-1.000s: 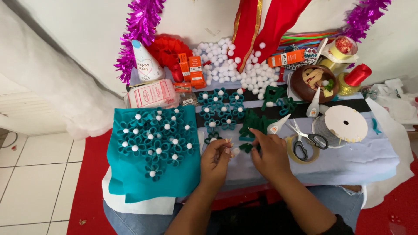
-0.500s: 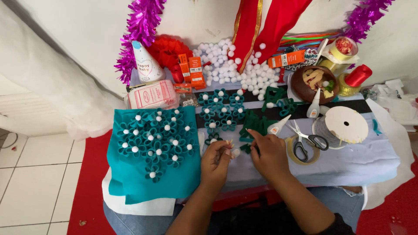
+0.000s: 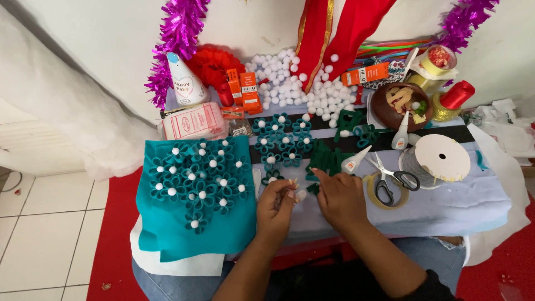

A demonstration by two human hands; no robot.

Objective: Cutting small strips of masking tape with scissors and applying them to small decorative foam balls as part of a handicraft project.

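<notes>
White wall and magenta tinsel [image 3: 179, 42] back a crowded tabletop [image 3: 446, 206] draped in pale cloth. Near its front edge, about midway, the left hand [image 3: 277, 209] curls knuckles-up, fingertips pinching a small white pom-pom [image 3: 301, 195]. Just beside it the right hand [image 3: 340, 195] lies palm-down, fingers bent onto a dark green felt piece [image 3: 314, 189]; whether it grips this I cannot tell. Both forearms rise from the front edge. Left of the hands lies a teal felt sheet [image 3: 195, 223] covered in flowers; right of them, scissors [image 3: 390, 178] on a tape roll [image 3: 371, 192]. Loose white pom-poms [image 3: 301, 89] heap along the back edge.
</notes>
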